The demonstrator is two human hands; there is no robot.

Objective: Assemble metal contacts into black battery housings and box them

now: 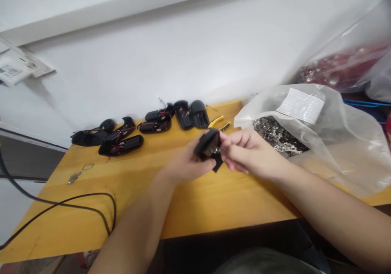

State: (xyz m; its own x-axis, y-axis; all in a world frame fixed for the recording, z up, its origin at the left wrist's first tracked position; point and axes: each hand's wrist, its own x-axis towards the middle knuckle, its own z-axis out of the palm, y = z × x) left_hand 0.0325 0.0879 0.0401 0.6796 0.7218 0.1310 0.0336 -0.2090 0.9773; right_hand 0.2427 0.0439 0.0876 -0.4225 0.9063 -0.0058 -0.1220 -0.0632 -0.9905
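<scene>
Black casing [208,144] up above the yellow table [195,204], left hand [183,163] wrapped round it, right hand [255,152] with fingertips bunched narrow at its open side; whether they pinch anything, can't tell. Loosen that left grip and the casing could twist away; press too hard, and a small fitting inside might bend or spring out. Plastic bag [351,147] crowds the right forearm, could snag it. Other casings [155,125] line the wall side, pliers [216,121] just behind the hands, loose metal bits [72,179] far left.
</scene>
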